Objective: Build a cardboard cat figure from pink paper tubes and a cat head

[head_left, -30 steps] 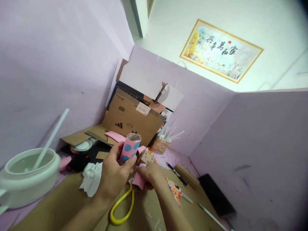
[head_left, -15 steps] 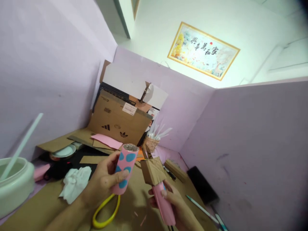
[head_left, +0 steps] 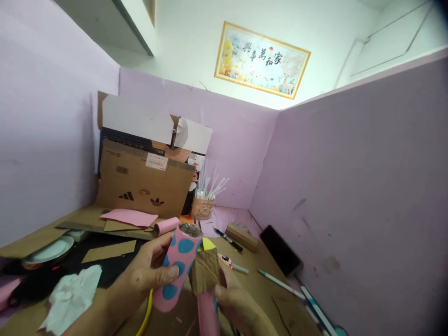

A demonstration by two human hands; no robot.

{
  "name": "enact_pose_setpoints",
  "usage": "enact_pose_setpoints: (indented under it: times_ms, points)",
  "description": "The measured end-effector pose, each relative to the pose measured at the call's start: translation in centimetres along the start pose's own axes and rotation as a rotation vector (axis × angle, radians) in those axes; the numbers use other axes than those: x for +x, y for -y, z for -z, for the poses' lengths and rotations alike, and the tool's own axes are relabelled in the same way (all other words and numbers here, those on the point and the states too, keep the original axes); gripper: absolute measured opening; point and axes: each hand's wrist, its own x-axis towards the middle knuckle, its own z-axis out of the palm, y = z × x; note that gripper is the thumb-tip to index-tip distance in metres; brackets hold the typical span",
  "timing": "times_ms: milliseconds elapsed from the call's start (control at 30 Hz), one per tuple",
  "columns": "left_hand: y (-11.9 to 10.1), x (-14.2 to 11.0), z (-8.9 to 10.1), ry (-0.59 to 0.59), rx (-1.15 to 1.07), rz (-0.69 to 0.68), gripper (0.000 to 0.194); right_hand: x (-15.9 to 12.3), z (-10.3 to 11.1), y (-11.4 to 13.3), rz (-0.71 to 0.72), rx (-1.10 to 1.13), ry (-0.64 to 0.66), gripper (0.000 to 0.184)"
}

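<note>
My left hand [head_left: 147, 273] is wrapped round a pink tube with blue dots [head_left: 185, 246], its hollow upper end tilted toward me. In my right hand [head_left: 236, 296] is a second pink tube [head_left: 207, 315]. A folded brown cardboard piece [head_left: 206, 270] caps the upper end of that tube. The left tube's side overlaps the cardboard piece in view; I cannot tell whether they touch. A yellow piece [head_left: 209, 243] shows just behind the cardboard. Part of a yellow loop [head_left: 145, 317] lies below my left hand.
Crumpled white tissue [head_left: 73, 296] lies at left. Behind are a cardboard box [head_left: 143, 186], a pink sheet [head_left: 129, 216], another pink tube [head_left: 167, 226] and a basket of white sticks [head_left: 203, 207]. A pen [head_left: 229, 239], a dark phone-like slab [head_left: 281, 251] and a teal-tipped stick [head_left: 280, 283] lie right.
Both tubes have come closer together, the right one with its cardboard cap moving left toward the dotted tube. My view has turned to the right.
</note>
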Motion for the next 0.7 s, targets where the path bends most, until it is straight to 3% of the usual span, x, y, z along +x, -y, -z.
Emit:
enact_pose_setpoints:
  times_ms: [100,200,300,400,500,700]
  points:
    - [0.0,0.3,-1.1,0.01,-0.02,0.023,0.051,-0.3,0.4,-0.4,0.011,0.024,-0.044,0.072]
    - [-0.9,0.5,-1.6,-0.062,0.039,-0.004,0.048,-1.0,1.2,0.2,0.018,0.047,-0.119,0.061]
    - [-1.9,0.5,-0.8,-0.147,0.322,-0.067,0.047,-1.7,2.6,1.1,0.047,0.09,-0.241,0.05]
    - [-1.8,0.1,0.6,-0.245,0.756,-0.191,0.047,-2.1,4.0,1.8,0.071,0.143,-0.317,0.051]
    - [-0.6,-0.6,1.4,-0.217,1.045,-0.286,0.047,-2.4,4.6,2.0,0.086,0.123,-0.354,0.056]
    - [1.2,-1.9,2.1,-0.176,1.205,-0.249,0.051,-2.6,3.8,1.7,0.071,0.031,-0.34,0.068]
